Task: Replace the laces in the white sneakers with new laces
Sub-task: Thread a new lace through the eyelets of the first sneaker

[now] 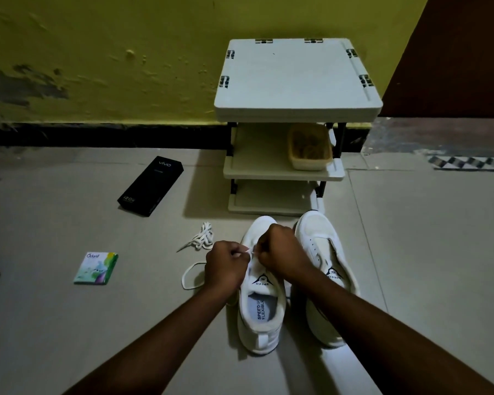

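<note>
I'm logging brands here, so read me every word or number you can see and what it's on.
"vivo": black box
"Odonil": green packet
"SPEED": left sneaker tongue; right sneaker tongue
"SPEED FLEXIBLE": left sneaker insole
Number on box end: too blurred to read.

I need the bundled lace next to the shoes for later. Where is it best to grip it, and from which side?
Pinch the bundle across its bunched middle, from above: it lies flat on the floor, with the loops gathered there. The thin tip pointing left would likely just unravel it. The left hand is nearer.
</note>
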The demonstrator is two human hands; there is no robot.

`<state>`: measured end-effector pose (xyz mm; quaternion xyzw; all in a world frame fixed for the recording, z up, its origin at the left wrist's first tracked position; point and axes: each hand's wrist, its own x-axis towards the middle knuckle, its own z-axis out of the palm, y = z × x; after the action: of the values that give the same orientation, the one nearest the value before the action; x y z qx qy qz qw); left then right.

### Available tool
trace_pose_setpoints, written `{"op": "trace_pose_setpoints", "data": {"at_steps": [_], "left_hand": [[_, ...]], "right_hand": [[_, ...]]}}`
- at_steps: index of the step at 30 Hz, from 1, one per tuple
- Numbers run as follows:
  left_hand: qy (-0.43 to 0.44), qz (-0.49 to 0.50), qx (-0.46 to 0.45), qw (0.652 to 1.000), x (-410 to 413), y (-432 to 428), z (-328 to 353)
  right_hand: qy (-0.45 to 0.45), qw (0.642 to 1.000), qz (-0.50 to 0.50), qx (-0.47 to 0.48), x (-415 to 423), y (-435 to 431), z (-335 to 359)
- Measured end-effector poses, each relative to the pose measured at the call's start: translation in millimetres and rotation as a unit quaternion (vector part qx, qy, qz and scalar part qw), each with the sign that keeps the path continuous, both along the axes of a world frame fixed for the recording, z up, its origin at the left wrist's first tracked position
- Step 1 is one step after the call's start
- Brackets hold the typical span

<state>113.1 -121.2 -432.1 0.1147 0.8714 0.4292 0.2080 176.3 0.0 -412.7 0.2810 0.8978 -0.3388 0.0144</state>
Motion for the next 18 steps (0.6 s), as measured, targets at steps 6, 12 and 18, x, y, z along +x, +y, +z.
{"op": "trace_pose_setpoints", "data": {"at_steps": [6, 12, 18], "left_hand": [[0.018, -0.02, -0.009, 1.0, 2, 0, 2], [0.001, -0.021, 0.016, 1.0, 0, -1, 5], [-0.02, 0.0, 0.016, 1.0, 2, 0, 8]], "right_hand": [[-0.048, 0.997, 0.012, 0.061, -2, -6, 10], [-0.052, 0.996, -0.043, 0.051, -2, -11, 6], [-0.061, 0.993, -0.043, 0.091, -1, -19, 2]]}}
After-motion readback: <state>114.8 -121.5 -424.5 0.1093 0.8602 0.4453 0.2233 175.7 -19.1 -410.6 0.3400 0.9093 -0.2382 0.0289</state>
